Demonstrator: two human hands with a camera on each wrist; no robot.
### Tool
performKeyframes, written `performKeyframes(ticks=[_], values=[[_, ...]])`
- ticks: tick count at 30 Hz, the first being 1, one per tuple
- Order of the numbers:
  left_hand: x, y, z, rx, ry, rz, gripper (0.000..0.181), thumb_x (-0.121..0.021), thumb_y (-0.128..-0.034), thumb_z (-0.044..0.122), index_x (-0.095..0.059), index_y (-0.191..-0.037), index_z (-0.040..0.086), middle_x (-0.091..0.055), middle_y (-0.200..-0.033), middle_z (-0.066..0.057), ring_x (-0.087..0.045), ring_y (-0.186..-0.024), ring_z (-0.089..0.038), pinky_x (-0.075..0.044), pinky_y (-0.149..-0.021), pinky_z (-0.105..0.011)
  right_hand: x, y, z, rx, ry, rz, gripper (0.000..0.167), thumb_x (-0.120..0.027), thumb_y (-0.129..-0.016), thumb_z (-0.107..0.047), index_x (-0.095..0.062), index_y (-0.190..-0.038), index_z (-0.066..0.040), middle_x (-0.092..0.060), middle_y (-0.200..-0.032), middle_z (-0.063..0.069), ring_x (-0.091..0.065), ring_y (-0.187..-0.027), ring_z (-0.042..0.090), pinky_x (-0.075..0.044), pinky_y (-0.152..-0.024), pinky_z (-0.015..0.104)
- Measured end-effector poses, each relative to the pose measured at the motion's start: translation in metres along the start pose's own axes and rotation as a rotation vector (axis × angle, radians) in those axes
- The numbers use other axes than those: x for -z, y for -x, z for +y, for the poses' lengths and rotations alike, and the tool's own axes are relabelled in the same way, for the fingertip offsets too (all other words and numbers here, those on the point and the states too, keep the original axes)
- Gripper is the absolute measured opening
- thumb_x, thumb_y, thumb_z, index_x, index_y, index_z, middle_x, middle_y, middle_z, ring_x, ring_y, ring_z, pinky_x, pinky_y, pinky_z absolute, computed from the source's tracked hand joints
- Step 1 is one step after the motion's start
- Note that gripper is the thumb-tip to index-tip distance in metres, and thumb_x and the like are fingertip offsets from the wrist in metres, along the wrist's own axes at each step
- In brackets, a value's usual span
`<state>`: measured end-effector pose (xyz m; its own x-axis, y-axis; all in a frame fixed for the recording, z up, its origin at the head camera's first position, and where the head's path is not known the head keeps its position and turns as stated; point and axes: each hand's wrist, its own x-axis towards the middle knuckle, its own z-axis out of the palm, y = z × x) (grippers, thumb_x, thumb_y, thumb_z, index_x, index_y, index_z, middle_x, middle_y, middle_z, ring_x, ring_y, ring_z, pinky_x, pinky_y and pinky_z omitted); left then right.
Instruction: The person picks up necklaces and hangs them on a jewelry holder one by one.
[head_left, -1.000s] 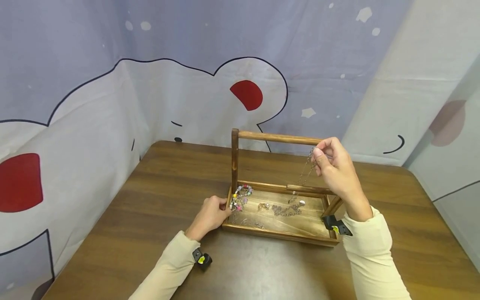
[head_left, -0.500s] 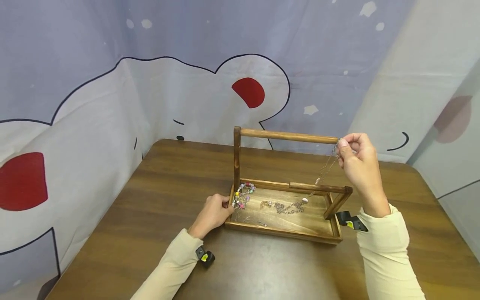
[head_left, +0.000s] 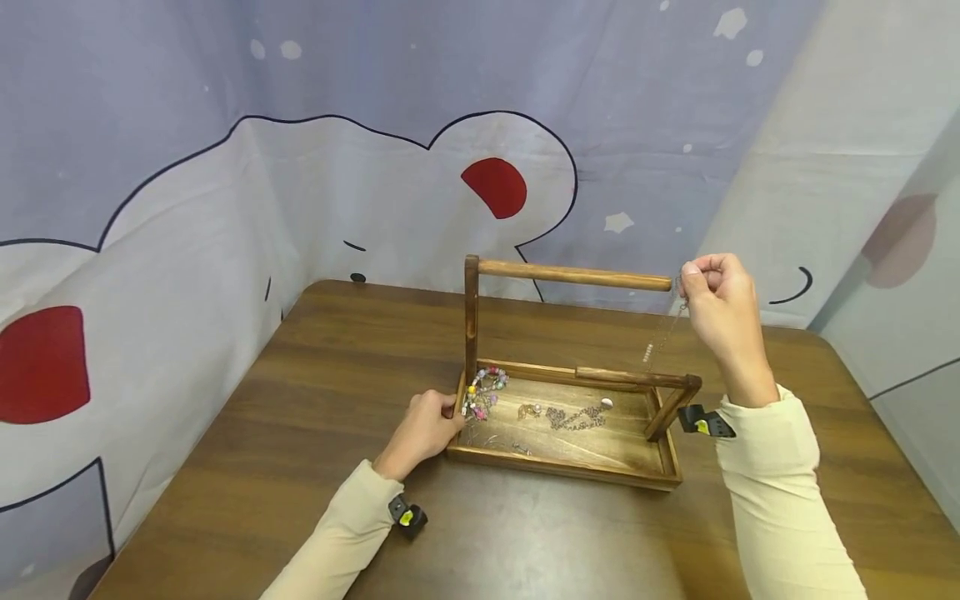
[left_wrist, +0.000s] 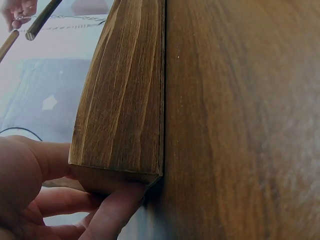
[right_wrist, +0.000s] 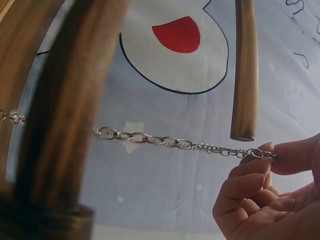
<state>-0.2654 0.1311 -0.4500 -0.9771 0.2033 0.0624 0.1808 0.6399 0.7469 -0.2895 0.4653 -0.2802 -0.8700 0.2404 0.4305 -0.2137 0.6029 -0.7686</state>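
Observation:
A wooden jewelry stand [head_left: 573, 274] has a tray base [head_left: 562, 468], an upper bar and a lower bar [head_left: 622, 377]. My left hand [head_left: 423, 425] grips the tray's left end; in the left wrist view its thumb and fingers are round the wooden corner. My right hand [head_left: 723, 321] pinches one end of a silver chain necklace [right_wrist: 170, 142] between thumb and index finger. It is just off the free right end of the upper bar [right_wrist: 245, 75]. The necklace hangs down towards the lower bar, which hides part of it in the right wrist view.
Inside the tray lie a beaded bracelet [head_left: 491, 379], a small gold piece [head_left: 528, 411], a tangled chain [head_left: 573, 419] with a white disc [head_left: 606, 403], and thin silver pieces [head_left: 495, 442]. The brown table [head_left: 360, 358] meets a printed curtain [head_left: 390, 192] behind.
My right hand has moved right and up with the necklace, from in front of the upper bar to beside its free end. My left hand has stayed on the tray.

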Motion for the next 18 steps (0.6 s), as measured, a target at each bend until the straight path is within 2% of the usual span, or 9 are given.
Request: performKeyframes(ticks=[3, 7, 18], values=[[0.000, 0.000, 0.000, -0.002, -0.005, 0.005, 0.023, -0.060, -0.0767, 0.005, -0.070, -0.097, 0.000, -0.055, -0.061, 0.000, -0.044, -0.050, -0.009, -0.037, -0.045, -0.024, -0.001, -0.006, -0.003, 0.015, 0.033, -0.001, 0.014, -0.048, -0.091, -0.022, -0.050, -0.094, -0.008, -0.052, -0.059, -0.015, -0.042, -0.051, 0.005, -0.033, -0.049, 0.023], [0.000, 0.001, 0.000, -0.002, -0.017, 0.003, 0.020, -0.061, -0.0774, 0.005, -0.071, -0.094, 0.002, -0.055, -0.061, 0.000, -0.045, -0.050, -0.009, -0.038, -0.046, -0.024, -0.002, -0.010, -0.007, 0.050, 0.045, -0.021, 0.016, -0.050, -0.090, -0.021, -0.052, -0.093, -0.005, -0.051, -0.057, -0.014, -0.040, -0.046, 0.003, -0.032, -0.043, 0.022], [0.000, 0.000, 0.001, 0.003, -0.010, 0.005, 0.024, -0.059, -0.0768, 0.004, -0.070, -0.098, 0.001, -0.053, -0.058, 0.001, -0.042, -0.047, -0.008, -0.035, -0.044, -0.024, -0.011, -0.003, -0.019, 0.123, 0.076, -0.038, 0.018, -0.051, -0.090, -0.019, -0.055, -0.093, -0.001, -0.054, -0.064, -0.001, -0.043, -0.049, 0.006, -0.034, -0.044, 0.020]])
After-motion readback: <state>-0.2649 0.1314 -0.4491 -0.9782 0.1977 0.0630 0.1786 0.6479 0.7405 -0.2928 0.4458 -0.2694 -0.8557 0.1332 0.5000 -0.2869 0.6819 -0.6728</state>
